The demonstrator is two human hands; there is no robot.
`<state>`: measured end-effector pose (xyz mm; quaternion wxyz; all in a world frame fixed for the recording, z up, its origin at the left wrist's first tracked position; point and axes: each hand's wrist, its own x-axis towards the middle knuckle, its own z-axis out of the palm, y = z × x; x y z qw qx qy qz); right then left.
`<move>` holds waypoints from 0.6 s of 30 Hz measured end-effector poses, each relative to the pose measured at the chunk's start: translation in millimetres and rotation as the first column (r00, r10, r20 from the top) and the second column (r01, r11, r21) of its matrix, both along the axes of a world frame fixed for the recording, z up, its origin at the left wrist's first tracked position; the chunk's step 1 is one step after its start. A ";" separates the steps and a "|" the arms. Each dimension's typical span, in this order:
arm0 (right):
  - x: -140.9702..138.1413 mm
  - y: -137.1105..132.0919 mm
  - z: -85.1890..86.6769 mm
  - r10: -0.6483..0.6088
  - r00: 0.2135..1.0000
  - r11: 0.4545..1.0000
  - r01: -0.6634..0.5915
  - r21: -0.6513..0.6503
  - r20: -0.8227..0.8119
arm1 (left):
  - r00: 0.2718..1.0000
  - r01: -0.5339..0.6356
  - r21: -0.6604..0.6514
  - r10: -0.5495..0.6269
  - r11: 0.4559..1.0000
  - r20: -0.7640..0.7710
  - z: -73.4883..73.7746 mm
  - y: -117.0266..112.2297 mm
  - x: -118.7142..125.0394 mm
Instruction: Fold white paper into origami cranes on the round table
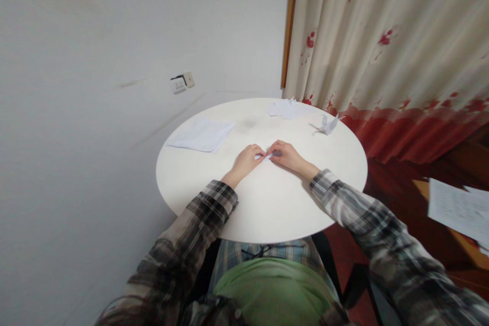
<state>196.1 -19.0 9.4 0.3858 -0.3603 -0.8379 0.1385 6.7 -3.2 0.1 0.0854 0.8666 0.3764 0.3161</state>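
Note:
Near the middle of the round white table (263,204), a small folded piece of white paper (269,156) lies between my two hands. My left hand (249,159) pinches its left end with thumb and fingers. On the other side, my right hand (284,155) is closed on the right end. The fingers cover much of the paper, so its exact shape is hidden. A folded paper crane (329,125) stands on the table beyond my right hand.
A stack of white paper sheets (204,134) lies at the table's left. More white paper pieces (288,108) are at the far edge. A wall with a power socket (178,84) is at left, a flowered curtain (382,51) at right. Written sheets (458,209) lie on a surface at lower right.

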 end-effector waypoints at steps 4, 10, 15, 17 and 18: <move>-0.2 -0.2 0.7 -0.004 1.000 1.000 0.004 0.002 0.005 | 1.000 -0.001 -0.009 0.001 1.000 -0.022 -0.9 1.0 -0.3; 0.0 0.1 0.3 -0.001 1.000 1.000 0.001 -0.004 0.004 | 1.000 -0.014 -0.015 0.014 1.000 -0.010 0.7 -0.9 0.4; -0.1 0.1 0.5 0.001 1.000 1.000 -0.001 -0.003 -0.008 | 0.999 -0.033 -0.029 0.032 0.999 -0.026 1.2 -1.1 0.3; -0.3 0.0 1.0 0.001 1.000 1.000 -0.001 -0.003 -0.007 | 0.999 -0.020 -0.031 0.020 0.999 -0.028 0.8 -0.4 0.0; -0.4 -0.1 1.2 0.001 1.000 1.000 -0.001 -0.005 -0.005 | 0.999 -0.016 -0.031 0.015 0.999 -0.028 0.5 0.0 -0.1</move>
